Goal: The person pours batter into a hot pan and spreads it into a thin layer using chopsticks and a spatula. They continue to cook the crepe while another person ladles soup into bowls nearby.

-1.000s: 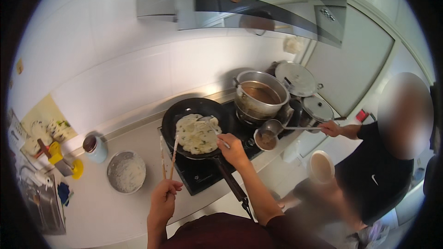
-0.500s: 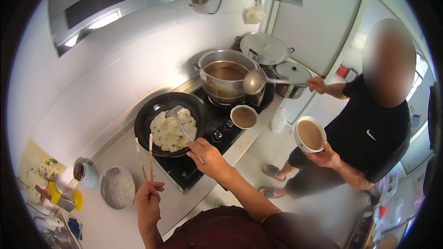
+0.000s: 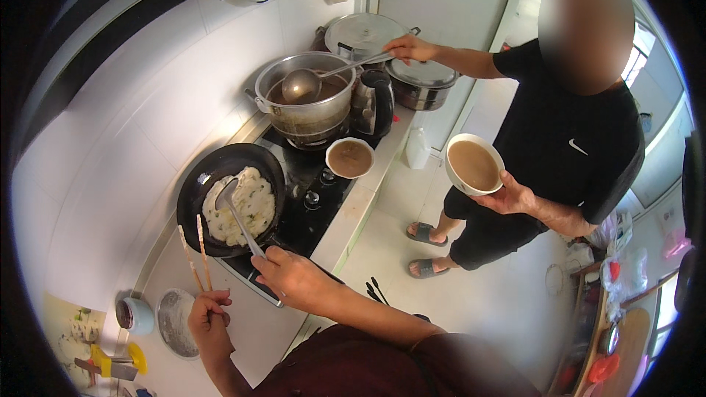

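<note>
Head view: right hand (image 3: 294,278) slides spatula (image 3: 237,215) under pancake (image 3: 241,213) in pan (image 3: 198,187)

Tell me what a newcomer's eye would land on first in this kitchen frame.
The black pan with a pale flat pancake sits on the stove at centre left; the right hand works a metal spatula on it, and the left hand holds chopsticks upright. On the right, another person holds a white bowl of brown liquid and a ladle over the steel pot.
</note>
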{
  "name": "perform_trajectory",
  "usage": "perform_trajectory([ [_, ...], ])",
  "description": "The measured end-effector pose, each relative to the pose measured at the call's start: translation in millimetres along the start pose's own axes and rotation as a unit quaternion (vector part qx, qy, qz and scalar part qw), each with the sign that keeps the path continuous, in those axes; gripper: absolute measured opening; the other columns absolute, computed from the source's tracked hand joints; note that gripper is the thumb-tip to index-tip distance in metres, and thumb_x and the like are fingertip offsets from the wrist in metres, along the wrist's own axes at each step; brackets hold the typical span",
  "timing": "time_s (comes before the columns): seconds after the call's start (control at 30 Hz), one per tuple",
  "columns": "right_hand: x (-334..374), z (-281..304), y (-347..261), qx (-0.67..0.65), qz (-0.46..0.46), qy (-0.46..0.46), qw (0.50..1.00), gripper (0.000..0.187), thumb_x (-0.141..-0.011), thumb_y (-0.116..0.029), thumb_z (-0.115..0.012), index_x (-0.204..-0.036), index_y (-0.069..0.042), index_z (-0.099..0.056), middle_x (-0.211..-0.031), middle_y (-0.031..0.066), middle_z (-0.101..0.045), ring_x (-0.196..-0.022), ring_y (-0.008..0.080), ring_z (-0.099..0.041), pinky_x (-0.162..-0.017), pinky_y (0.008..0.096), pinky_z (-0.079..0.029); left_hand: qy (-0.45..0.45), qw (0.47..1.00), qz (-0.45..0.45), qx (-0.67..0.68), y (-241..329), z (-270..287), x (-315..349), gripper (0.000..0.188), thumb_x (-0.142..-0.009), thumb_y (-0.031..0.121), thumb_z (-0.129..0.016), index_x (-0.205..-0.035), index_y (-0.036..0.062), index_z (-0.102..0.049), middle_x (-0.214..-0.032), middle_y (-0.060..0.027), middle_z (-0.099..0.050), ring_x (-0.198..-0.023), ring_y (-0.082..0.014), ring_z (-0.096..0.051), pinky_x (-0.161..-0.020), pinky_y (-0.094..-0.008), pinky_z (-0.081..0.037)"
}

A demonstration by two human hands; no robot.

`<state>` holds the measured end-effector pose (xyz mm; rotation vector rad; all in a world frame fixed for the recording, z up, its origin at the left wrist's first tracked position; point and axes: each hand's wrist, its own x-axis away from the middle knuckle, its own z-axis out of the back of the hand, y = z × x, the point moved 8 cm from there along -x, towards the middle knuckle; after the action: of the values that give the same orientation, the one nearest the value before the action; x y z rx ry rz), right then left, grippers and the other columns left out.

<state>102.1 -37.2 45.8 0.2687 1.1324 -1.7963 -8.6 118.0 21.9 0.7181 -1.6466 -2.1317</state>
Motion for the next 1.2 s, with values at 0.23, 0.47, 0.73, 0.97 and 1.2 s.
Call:
perform_trajectory([
  [0.23,3.8,6.2,0.8,0.005,-0.005,-0.002,1.000,0.032,-0.076,-0.008,-0.067,-0.103,0.004,-0.055,-0.086,0.0158,-0.049,-0.075,0.0333,-0.056,-0.065,0.0386,-0.049,-0.016,1.000,0.011,-0.005,-3.2,-9.2,-11.0,0.021,-0.072,-0.017,-0.031,-0.071,0.0012,-0.041,-0.092,-0.0156,-0.060,-0.076,-0.0158,-0.054,-0.051,-0.0206,-0.040],
  [0.47,-9.2,13.9,1.7,-0.022,-0.009,-0.007,1.000,0.028,-0.078,-0.007,-0.065,-0.102,0.004,-0.057,-0.086,0.0175,-0.052,-0.074,0.0350,-0.057,-0.063,0.0396,-0.048,-0.017,0.999,-0.017,0.024,-19.7,-6.7,-15.1,0.019,-0.075,-0.014,-0.036,-0.070,0.0047,-0.040,-0.091,-0.0120,-0.059,-0.077,-0.0140,-0.054,-0.054,-0.0224,-0.043],
  [0.73,-15.7,27.3,13.8,-0.001,0.021,0.000,1.000,0.027,-0.082,-0.013,-0.062,-0.103,0.003,-0.057,-0.086,0.0200,-0.058,-0.079,0.0367,-0.058,-0.067,0.0420,-0.049,-0.049,0.998,-0.005,0.029,-14.3,-17.0,-23.8,0.023,-0.070,-0.018,-0.036,-0.074,0.0024,-0.046,-0.098,-0.0140,-0.061,-0.087,-0.0187,-0.060,-0.053,-0.0249,-0.048],
  [0.97,-21.9,36.5,40.2,-0.021,0.019,0.023,0.999,0.021,-0.080,-0.009,-0.066,-0.100,-0.002,-0.062,-0.085,0.0179,-0.061,-0.072,0.0343,-0.060,-0.062,0.0377,-0.048,-0.049,0.993,-0.109,-0.008,-21.5,-7.1,-20.5,0.027,-0.069,-0.020,-0.035,-0.081,0.0016,-0.043,-0.112,-0.0188,-0.053,-0.086,-0.0229,-0.063,-0.068,-0.0305,-0.046],
  [1.2,-43.1,7.7,127.7,-0.287,-0.173,-0.016,0.942,0.014,-0.085,-0.006,-0.059,-0.095,0.004,-0.061,-0.084,0.0099,-0.061,-0.075,0.0181,-0.062,-0.066,0.0283,-0.050,0.032,0.990,-0.101,-0.094,-5.1,-2.8,-11.7,0.027,-0.075,-0.020,-0.037,-0.091,0.0019,-0.042,-0.119,-0.0217,-0.048,-0.090,-0.0288,-0.064,-0.079,-0.0336,-0.047],
])
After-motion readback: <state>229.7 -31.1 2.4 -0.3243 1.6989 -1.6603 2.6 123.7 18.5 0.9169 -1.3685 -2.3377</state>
